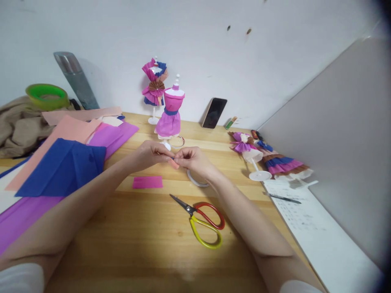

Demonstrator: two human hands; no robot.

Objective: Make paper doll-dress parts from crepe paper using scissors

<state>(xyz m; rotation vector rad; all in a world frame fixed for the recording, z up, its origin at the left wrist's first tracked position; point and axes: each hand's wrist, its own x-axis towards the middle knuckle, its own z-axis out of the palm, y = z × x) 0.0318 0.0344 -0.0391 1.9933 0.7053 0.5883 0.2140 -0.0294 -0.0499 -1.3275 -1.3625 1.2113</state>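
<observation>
My left hand (152, 154) and my right hand (194, 160) meet over the middle of the table, fingertips pinched together on a small folded piece of peach and blue paper (174, 163). A pink strip (148, 182) lies flat below my left hand. Partly under my right wrist is a roll of white tape (196, 180). Scissors (190, 210) with one red and one yellow handle rest nearer to me, blades pointing up-left. Just behind the hands a small mannequin in a pink dress (172, 114) stands upright.
Coloured paper sheets (64, 167), a bottle (76, 79) and green tape (47, 95) are at the left. A second dressed mannequin (155, 87) and a phone (215, 113) stand by the wall. Right are more dressed mannequins (244, 144) and a written sheet (317, 228) with a pen (285, 198).
</observation>
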